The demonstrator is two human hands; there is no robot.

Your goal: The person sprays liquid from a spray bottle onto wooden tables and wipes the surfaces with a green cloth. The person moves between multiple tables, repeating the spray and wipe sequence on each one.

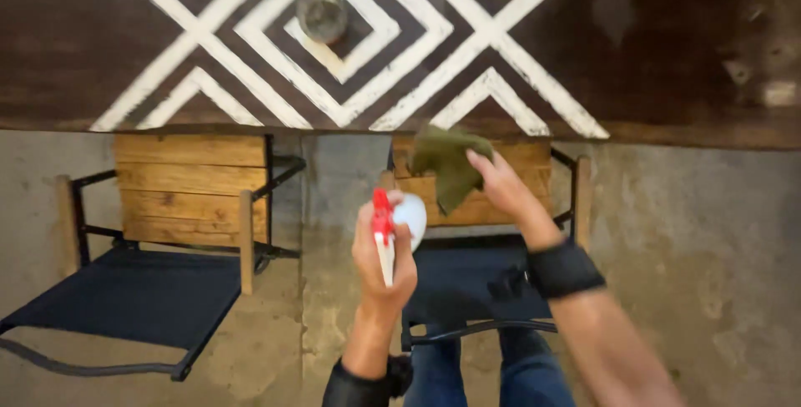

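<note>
The left hand is closed around a spray bottle with a white body and a red trigger head. Its fingers wrap the neck, so the red part stands up between them and the white body shows just past the knuckles. The bottle is held in the air, below the edge of the desk and above the seat of a folding chair.

The right hand is up and to the right of the bottle, near it but not touching it. Its fingers are pinched shut on an olive-green cloth, which hangs crumpled from the grip, its top corner just at the desk's front edge. A black band sits on each wrist.

The desk is dark wood painted with white nested diamond lines, and a small round glass stands on it in the centre of the pattern, well apart from both hands. A second folding chair with a wooden slat back and dark fabric seat stands to the left on the concrete floor.
</note>
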